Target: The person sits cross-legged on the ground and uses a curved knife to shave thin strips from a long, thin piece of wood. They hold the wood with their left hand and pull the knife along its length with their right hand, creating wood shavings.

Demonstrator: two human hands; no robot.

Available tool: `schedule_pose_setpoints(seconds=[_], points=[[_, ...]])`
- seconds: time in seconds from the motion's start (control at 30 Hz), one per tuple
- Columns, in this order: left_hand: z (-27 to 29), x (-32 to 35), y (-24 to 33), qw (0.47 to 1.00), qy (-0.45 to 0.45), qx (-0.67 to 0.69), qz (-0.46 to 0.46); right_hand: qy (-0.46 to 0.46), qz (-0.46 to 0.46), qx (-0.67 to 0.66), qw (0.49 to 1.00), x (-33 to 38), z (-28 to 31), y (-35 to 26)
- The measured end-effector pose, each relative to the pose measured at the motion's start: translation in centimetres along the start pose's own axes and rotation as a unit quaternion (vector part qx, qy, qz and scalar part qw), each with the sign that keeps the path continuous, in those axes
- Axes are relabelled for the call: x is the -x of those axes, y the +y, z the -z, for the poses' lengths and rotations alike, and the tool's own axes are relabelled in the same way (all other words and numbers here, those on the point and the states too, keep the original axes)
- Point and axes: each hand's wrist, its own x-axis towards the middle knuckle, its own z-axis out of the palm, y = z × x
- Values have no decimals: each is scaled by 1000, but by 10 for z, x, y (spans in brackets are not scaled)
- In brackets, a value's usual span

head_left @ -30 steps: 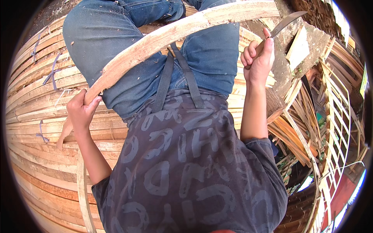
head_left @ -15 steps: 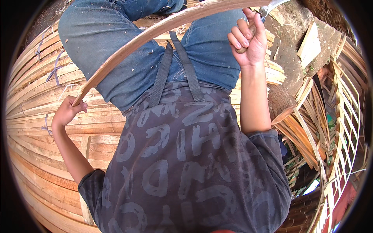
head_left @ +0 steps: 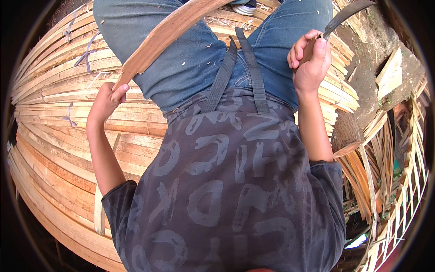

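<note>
My left hand is closed round the near end of a long brown wooden strip. The strip slants up and to the right across my thigh, its broad face showing and its far end cut off by the top of the picture. On the right, my right hand grips a curved-blade knife by its wooden handle. Its dark blade points up and to the right, apart from the strip. Small wood shavings dot my jeans.
Long pale wooden slats, some tied with purple string, lie in bundles at the left and under my legs. To the right are a log, a rock, loose split strips and an open-weave lattice basket.
The knife has come away from the strip, and its blade now points to the upper right. The strip has turned to show more of its broad face. The whole view has shifted somewhat.
</note>
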Motion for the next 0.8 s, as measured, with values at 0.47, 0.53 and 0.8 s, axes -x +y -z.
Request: schedule_pose_setpoints(seconds=[0.47, 0.53, 0.8], points=[[-30, 1, 82, 978, 127, -164, 32, -133, 166, 407, 888, -6, -34, -14], [-32, -5, 72, 977, 154, -148, 8, -123, 167, 433, 877, -7, -31, -13], [-38, -9, 75, 963, 194, -185, 2, -80, 190, 532, 821, -18, -14, -16]])
